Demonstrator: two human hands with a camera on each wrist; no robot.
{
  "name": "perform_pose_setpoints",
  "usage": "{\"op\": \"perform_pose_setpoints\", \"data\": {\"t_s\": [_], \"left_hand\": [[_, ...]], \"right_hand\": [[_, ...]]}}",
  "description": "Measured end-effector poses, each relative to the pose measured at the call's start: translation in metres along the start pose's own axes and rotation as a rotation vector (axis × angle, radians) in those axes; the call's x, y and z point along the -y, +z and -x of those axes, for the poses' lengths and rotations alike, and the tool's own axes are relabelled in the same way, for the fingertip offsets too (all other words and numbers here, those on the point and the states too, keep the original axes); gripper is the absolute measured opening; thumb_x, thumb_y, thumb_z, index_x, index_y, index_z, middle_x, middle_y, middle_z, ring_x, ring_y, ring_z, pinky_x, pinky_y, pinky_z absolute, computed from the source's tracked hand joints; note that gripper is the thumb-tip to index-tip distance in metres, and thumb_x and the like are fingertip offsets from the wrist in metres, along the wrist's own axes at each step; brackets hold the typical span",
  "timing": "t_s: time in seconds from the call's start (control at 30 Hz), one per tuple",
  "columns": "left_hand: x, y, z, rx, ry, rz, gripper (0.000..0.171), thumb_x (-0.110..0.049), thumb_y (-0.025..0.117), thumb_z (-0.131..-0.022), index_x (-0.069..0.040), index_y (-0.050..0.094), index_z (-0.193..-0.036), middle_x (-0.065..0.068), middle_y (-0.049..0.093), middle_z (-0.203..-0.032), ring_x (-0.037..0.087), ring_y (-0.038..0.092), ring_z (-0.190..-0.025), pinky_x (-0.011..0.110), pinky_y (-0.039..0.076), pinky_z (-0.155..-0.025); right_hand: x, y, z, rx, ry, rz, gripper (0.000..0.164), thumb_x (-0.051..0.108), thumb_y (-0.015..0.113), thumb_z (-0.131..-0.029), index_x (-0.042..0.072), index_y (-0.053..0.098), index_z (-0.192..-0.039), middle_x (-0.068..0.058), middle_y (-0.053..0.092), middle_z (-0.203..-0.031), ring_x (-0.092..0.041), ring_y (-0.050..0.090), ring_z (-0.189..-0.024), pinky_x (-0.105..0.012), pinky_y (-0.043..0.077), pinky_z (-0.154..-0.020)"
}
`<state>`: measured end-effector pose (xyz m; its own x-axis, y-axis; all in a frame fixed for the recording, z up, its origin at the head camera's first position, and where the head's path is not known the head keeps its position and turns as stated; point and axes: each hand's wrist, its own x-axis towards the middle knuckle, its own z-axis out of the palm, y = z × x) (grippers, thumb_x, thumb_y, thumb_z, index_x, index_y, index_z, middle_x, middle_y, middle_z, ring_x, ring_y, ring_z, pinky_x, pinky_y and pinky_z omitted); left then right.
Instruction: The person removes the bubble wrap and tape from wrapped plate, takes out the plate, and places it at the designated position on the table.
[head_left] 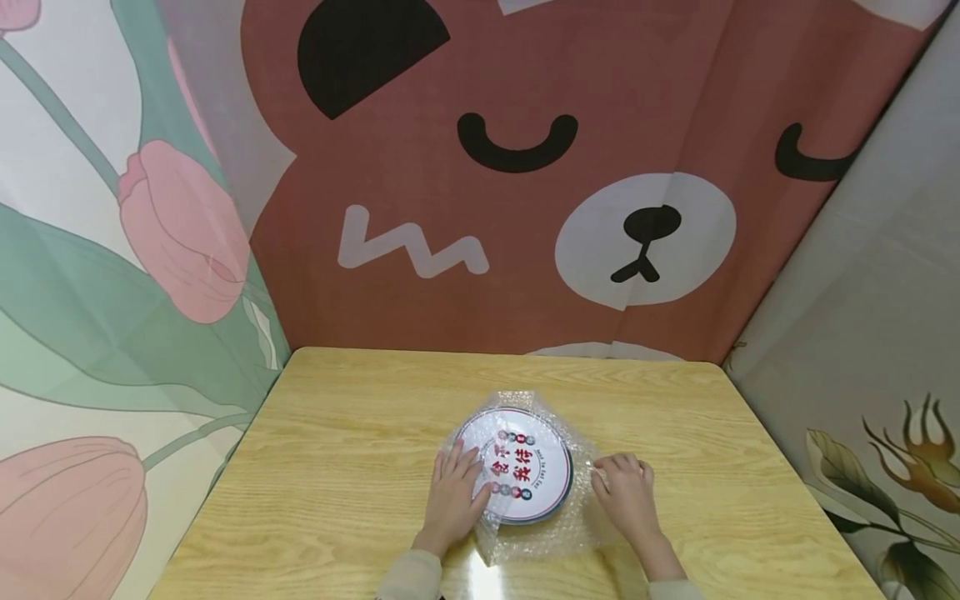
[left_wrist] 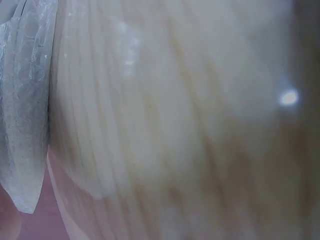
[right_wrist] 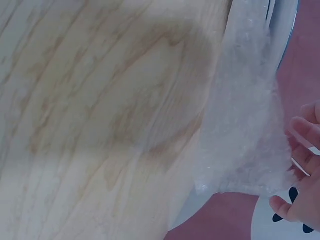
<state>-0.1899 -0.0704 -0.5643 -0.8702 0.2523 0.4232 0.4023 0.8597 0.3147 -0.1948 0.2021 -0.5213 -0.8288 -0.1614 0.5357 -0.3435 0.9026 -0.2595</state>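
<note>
A round white plate (head_left: 525, 467) with a dark rim and red lettering lies on a sheet of clear bubble wrap (head_left: 551, 533). More rims show beneath it, so it tops a small stack. My left hand (head_left: 453, 492) rests on the wrap folded over the plate's left edge, fingers spread and straight. To the right of the plate, my right hand (head_left: 628, 493) pinches the loose edge of the wrap between thumb and fingers. The right wrist view shows the wrap (right_wrist: 245, 130) raised from the table towards the curled fingers (right_wrist: 306, 131).
Light wood-grain table (head_left: 337, 450) under everything, its far edge meeting a curtain (head_left: 637, 100) printed with a bear face. A tulip-patterned curtain (head_left: 60, 350) hangs along the left side, and a floral grey one (head_left: 862, 333) along the right.
</note>
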Motion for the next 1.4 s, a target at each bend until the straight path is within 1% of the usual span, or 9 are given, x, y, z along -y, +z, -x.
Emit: {"op": "perform_pose_setpoints", "data": {"t_s": [0.17,0.43,0.63,0.8,1.03,1.2,1.3,1.4], "left_hand": [[-0.001,0.000,0.000,-0.007,0.000,-0.002,0.042,-0.038,0.049,-0.087,-0.007,0.060,-0.113,0.006,0.048,-0.129,0.028,0.022,-0.130,0.049,0.009,-0.104],[-0.001,0.000,0.000,-0.003,-0.008,-0.001,0.043,-0.040,0.048,-0.087,-0.007,0.060,-0.113,0.006,0.048,-0.129,0.028,0.022,-0.130,0.049,0.009,-0.104],[0.000,0.001,0.000,-0.003,-0.010,0.004,0.043,-0.039,0.049,-0.087,-0.007,0.060,-0.112,0.007,0.048,-0.129,0.029,0.022,-0.130,0.049,0.008,-0.104],[0.000,0.001,0.001,-0.009,-0.006,-0.001,0.042,-0.039,0.049,-0.087,-0.007,0.061,-0.112,0.007,0.048,-0.128,0.029,0.022,-0.130,0.049,0.009,-0.104],[-0.001,0.001,0.001,-0.054,0.016,-0.005,0.040,-0.036,0.052,-0.085,-0.006,0.062,-0.108,0.009,0.051,-0.125,0.031,0.027,-0.127,0.052,0.015,-0.102],[-0.002,0.000,0.001,-0.029,0.004,-0.005,0.040,-0.036,0.051,-0.086,-0.007,0.062,-0.110,0.008,0.049,-0.126,0.029,0.024,-0.129,0.050,0.012,-0.104],[0.000,0.002,0.001,-0.068,0.027,0.009,0.040,-0.036,0.049,-0.087,-0.005,0.062,-0.108,0.009,0.050,-0.125,0.028,0.023,-0.130,0.050,0.012,-0.104],[0.000,0.003,0.002,-0.133,0.060,0.002,0.038,-0.036,0.049,-0.087,-0.004,0.062,-0.104,0.010,0.052,-0.121,0.028,0.025,-0.129,0.050,0.013,-0.103]], "right_hand": [[0.002,0.000,-0.003,-0.045,-0.055,0.011,0.009,0.010,0.065,-0.071,0.005,0.064,-0.078,-0.010,0.062,-0.080,-0.031,0.052,-0.086,-0.054,0.033,-0.079],[0.004,0.000,-0.006,-0.087,-0.092,0.017,0.008,0.008,0.067,-0.069,0.005,0.063,-0.074,-0.009,0.061,-0.076,-0.031,0.052,-0.083,-0.053,0.034,-0.078],[0.006,0.002,-0.009,-0.127,-0.155,0.003,0.009,0.007,0.067,-0.066,0.002,0.063,-0.073,-0.010,0.059,-0.073,-0.032,0.052,-0.078,-0.051,0.037,-0.077],[0.009,0.004,-0.012,-0.126,-0.182,-0.009,0.012,0.006,0.068,-0.065,0.001,0.063,-0.074,-0.011,0.058,-0.072,-0.032,0.052,-0.077,-0.049,0.040,-0.073],[0.012,0.007,-0.016,-0.113,-0.183,-0.037,0.012,0.004,0.069,-0.063,0.000,0.063,-0.074,-0.010,0.058,-0.072,-0.029,0.052,-0.074,-0.043,0.044,-0.069],[0.014,0.008,-0.015,-0.084,-0.158,-0.041,0.013,0.003,0.070,-0.064,0.000,0.064,-0.075,-0.010,0.059,-0.074,-0.028,0.053,-0.076,-0.041,0.045,-0.069],[0.014,0.010,-0.016,-0.074,-0.152,-0.045,0.013,0.003,0.070,-0.064,0.000,0.064,-0.075,-0.010,0.059,-0.075,-0.028,0.053,-0.076,-0.040,0.045,-0.070],[0.014,0.012,-0.016,-0.078,-0.157,-0.050,0.014,0.003,0.071,-0.064,0.000,0.063,-0.075,-0.010,0.059,-0.076,-0.028,0.054,-0.077,-0.041,0.045,-0.070]]}}
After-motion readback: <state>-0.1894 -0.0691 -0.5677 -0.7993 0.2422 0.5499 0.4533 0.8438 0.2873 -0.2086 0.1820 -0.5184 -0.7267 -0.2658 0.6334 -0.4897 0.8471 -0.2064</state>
